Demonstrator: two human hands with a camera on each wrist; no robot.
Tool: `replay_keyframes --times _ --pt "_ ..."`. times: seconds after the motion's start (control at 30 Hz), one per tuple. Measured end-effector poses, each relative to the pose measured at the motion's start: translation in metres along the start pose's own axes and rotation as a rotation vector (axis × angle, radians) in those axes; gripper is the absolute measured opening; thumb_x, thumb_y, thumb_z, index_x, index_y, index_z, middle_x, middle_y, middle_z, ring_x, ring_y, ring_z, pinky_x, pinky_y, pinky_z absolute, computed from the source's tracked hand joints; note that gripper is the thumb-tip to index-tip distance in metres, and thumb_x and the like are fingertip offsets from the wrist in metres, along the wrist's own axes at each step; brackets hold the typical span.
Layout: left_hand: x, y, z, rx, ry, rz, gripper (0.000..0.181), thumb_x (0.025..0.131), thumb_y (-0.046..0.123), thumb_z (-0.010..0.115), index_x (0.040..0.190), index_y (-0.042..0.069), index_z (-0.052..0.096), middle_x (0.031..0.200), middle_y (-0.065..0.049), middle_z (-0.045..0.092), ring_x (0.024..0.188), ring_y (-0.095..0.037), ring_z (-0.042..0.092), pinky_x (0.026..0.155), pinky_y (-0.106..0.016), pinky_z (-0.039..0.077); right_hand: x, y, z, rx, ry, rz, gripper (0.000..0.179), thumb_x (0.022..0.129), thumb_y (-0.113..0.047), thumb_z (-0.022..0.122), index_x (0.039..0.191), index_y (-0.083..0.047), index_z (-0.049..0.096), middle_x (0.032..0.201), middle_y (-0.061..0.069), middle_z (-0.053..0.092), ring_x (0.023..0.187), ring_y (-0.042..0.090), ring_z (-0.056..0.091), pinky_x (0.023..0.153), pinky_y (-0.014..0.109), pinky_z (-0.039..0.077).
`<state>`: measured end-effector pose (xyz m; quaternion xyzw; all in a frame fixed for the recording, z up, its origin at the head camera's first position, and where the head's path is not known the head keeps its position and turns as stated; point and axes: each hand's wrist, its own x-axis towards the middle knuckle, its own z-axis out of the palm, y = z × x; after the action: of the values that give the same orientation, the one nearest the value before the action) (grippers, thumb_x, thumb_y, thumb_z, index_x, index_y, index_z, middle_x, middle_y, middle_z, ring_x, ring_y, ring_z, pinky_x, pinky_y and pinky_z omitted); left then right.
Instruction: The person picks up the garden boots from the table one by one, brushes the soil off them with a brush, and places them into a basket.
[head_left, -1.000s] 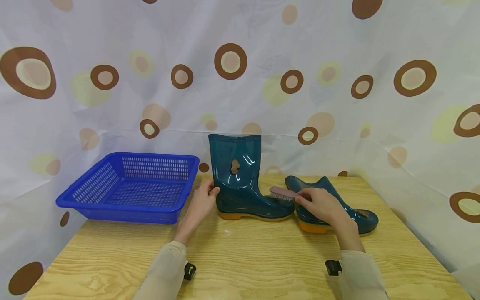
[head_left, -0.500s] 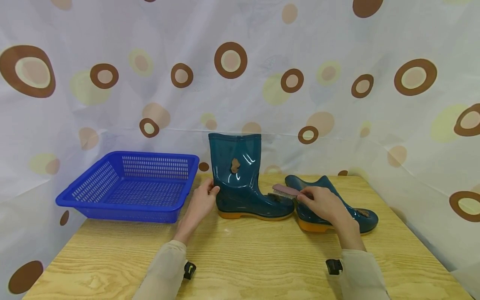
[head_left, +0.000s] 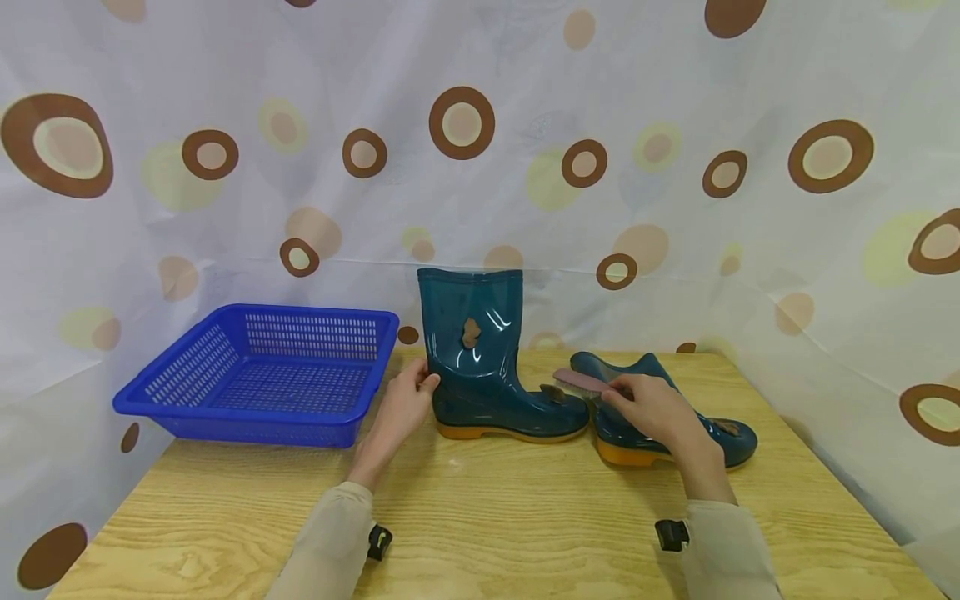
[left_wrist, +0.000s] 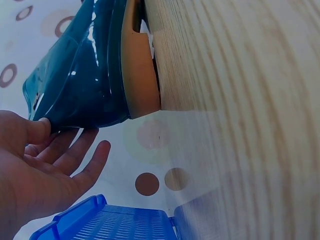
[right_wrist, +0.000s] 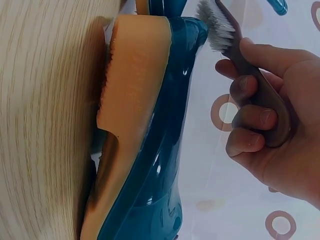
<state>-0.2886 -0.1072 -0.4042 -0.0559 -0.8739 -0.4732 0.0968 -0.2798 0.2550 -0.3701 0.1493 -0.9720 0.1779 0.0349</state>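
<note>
A dark teal rubber boot (head_left: 480, 392) with an orange sole stands upright, toe to the right. Brown mud-like patches show on its shaft and toe. My left hand (head_left: 408, 400) holds the back of its ankle, thumb on the near side; the index fingertip is hidden. In the left wrist view, the other fingers (left_wrist: 90, 160) touch or lie beside the boot's back. My right hand (head_left: 652, 408) grips a brush (head_left: 579, 382) by its handle, white bristles facing down. The bristles sit just right of the upright boot's toe patch, above the heel end of a second boot (head_left: 738, 446).
The second boot lies on its side at the right, with a brown patch on its toe. A blue plastic basket (head_left: 375, 367) stands at the left. Both boots rest on a wooden table (head_left: 480, 517), with a dotted curtain (head_left: 480, 208) behind.
The brush in my right hand has moved a little to the right, off the upright boot's toe, uncovering the brown patch there. My left hand and both boots have stayed put.
</note>
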Motion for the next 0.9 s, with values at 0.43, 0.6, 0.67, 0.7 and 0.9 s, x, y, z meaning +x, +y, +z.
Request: replay_keyframes --times 0.43,0.6,0.67,0.7,0.9 --pt "-0.0012 0.0009 -0.0005 -0.006 -0.007 -0.015 0.016 0.105 0.022 0.049 0.114 0.011 0.057 0.098 -0.009 0.060 0.084 -0.023 0.053 0.068 -0.031 0.042 -0.0014 0.0046 -0.0039 -0.014 0.021 0.038 0.034 0.101 -0.028 0.057 0.120 -0.001 0.066 0.107 0.015 0.070 0.088 0.024 0.063 0.079 0.047 0.053" --pt "-0.0009 0.0005 0.0001 0.000 -0.005 -0.016 0.014 0.105 0.021 0.049 0.111 0.011 0.056 0.094 -0.009 0.058 0.080 -0.023 0.052 0.066 -0.030 0.041 -0.0027 0.0047 -0.0048 -0.017 0.027 0.050 0.036 0.101 -0.029 0.056 0.122 -0.001 0.066 0.110 0.016 0.070 0.089 0.026 0.064 0.080 0.049 0.053" --pt "-0.0006 0.0003 0.0004 0.002 -0.003 -0.011 0.014 0.105 0.021 0.049 0.110 0.011 0.056 0.093 -0.009 0.057 0.078 -0.022 0.052 0.064 -0.030 0.040 -0.0031 0.0041 -0.0049 -0.017 0.027 0.050 0.037 0.101 -0.029 0.055 0.122 -0.001 0.065 0.111 0.016 0.070 0.091 0.027 0.065 0.081 0.050 0.053" --pt "-0.0008 0.0004 0.0003 0.001 -0.002 -0.011 0.014 0.105 0.021 0.049 0.110 0.011 0.056 0.092 -0.008 0.057 0.078 -0.022 0.051 0.064 -0.030 0.040 -0.0032 0.0037 -0.0049 -0.016 0.027 0.050 0.037 0.101 -0.029 0.055 0.123 -0.001 0.065 0.111 0.017 0.070 0.092 0.028 0.065 0.081 0.050 0.052" --pt "-0.0010 0.0010 -0.0004 -0.001 -0.002 -0.005 0.014 0.105 0.021 0.049 0.110 0.011 0.056 0.092 -0.008 0.057 0.078 -0.022 0.051 0.064 -0.030 0.040 -0.0031 0.0014 -0.0050 -0.022 0.033 0.044 0.037 0.101 -0.030 0.056 0.122 -0.001 0.066 0.110 0.016 0.070 0.093 0.028 0.065 0.081 0.050 0.053"
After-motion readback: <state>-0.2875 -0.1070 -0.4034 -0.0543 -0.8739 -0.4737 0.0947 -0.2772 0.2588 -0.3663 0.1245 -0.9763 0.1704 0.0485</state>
